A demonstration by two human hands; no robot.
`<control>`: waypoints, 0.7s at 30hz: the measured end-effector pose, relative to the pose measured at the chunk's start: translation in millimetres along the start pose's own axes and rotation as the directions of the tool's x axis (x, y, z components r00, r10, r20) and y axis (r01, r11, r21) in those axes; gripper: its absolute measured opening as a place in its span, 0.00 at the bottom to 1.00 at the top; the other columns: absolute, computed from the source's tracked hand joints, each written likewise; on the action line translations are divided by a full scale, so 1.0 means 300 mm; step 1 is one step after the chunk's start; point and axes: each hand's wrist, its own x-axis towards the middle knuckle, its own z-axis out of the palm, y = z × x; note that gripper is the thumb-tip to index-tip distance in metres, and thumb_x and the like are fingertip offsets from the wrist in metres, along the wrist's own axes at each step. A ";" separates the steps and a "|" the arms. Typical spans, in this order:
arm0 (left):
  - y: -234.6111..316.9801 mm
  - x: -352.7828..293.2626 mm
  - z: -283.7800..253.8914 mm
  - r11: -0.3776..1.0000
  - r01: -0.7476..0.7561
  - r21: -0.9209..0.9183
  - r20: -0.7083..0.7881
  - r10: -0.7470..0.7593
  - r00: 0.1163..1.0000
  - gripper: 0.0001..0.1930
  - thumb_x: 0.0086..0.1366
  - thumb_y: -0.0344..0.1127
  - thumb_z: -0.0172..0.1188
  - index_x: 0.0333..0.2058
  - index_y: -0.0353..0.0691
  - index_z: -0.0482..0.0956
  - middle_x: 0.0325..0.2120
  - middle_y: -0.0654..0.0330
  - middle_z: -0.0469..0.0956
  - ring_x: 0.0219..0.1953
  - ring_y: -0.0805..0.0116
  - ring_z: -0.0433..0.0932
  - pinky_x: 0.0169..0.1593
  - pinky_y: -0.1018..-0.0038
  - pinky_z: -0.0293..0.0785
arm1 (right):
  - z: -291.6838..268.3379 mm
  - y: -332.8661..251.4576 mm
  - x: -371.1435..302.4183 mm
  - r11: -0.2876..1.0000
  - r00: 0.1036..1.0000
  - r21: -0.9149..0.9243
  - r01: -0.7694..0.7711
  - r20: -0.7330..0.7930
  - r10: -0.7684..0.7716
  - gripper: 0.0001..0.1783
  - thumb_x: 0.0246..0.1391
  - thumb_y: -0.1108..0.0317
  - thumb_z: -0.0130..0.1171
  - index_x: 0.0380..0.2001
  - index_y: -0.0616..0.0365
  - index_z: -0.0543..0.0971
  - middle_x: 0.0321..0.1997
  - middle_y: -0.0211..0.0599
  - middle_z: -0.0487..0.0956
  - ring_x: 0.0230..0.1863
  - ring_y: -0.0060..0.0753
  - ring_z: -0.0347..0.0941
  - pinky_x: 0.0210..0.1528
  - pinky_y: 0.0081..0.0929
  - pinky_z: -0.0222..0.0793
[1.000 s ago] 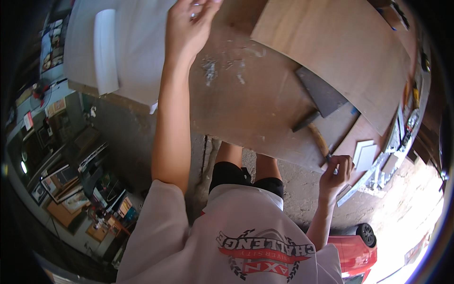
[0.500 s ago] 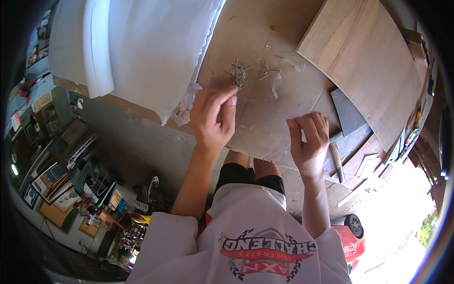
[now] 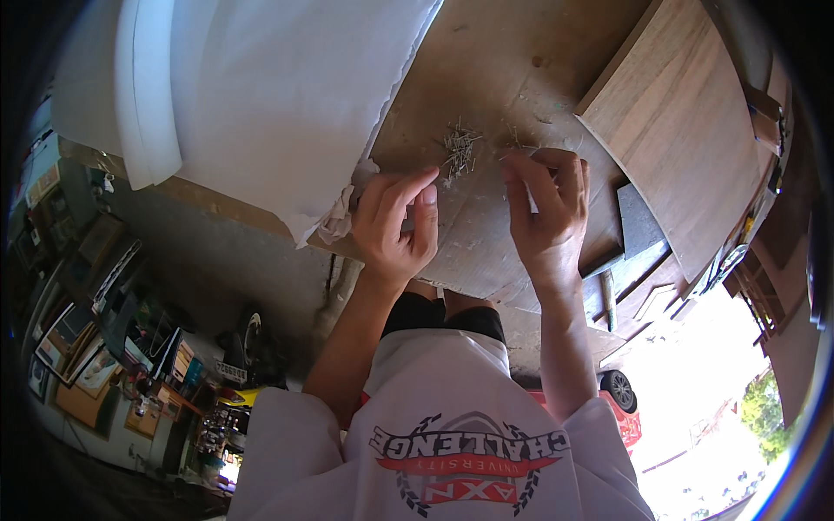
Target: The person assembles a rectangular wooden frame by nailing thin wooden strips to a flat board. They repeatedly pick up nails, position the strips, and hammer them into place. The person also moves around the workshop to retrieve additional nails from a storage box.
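Step in hand, by judgement: handling the small nails (image 3: 460,148), piled loosely on the tabletop (image 3: 486,74). The left hand (image 3: 395,227) and right hand (image 3: 549,213) flank the pile, fingers curled; whether either pinches a nail cannot be told. Lifting one calls for a precise thumb-and-forefinger pinch.

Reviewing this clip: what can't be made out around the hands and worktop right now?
- Left hand, head view: whether it pinches a nail; too small to tell.
- Right hand, head view: same doubt, its fingertips being blurred.
- Nail pile, head view: count; nails overlap and are tiny.
- White paper, head view: far end, cut off by the top edge.
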 end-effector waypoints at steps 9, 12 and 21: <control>0.001 0.001 0.001 0.997 0.052 0.052 0.005 -0.052 0.999 0.14 0.62 0.24 0.65 0.47 0.40 0.85 0.34 0.57 0.78 0.34 0.61 0.77 0.38 0.69 0.74 | 0.036 -0.032 0.003 0.999 0.999 0.001 0.051 0.014 -0.051 0.16 0.49 0.70 0.72 0.44 0.49 0.85 0.40 0.30 0.75 0.39 0.38 0.70 0.44 0.36 0.66; 0.004 0.010 0.003 0.997 0.027 0.073 0.013 -0.028 1.000 0.15 0.62 0.25 0.66 0.48 0.41 0.85 0.36 0.57 0.78 0.35 0.63 0.75 0.39 0.71 0.72 | 0.046 -0.039 0.011 0.997 0.997 -0.036 0.070 0.026 -0.069 0.16 0.49 0.69 0.72 0.43 0.48 0.85 0.39 0.30 0.75 0.39 0.37 0.71 0.44 0.35 0.64; 0.023 0.042 0.024 0.947 -0.144 0.287 0.143 0.106 0.984 0.23 0.60 0.28 0.67 0.55 0.52 0.84 0.43 0.58 0.76 0.41 0.59 0.74 0.43 0.68 0.73 | 0.032 -0.046 -0.001 0.992 0.999 -0.118 0.036 0.026 -0.033 0.12 0.51 0.69 0.71 0.40 0.47 0.83 0.40 0.27 0.76 0.41 0.36 0.71 0.45 0.36 0.64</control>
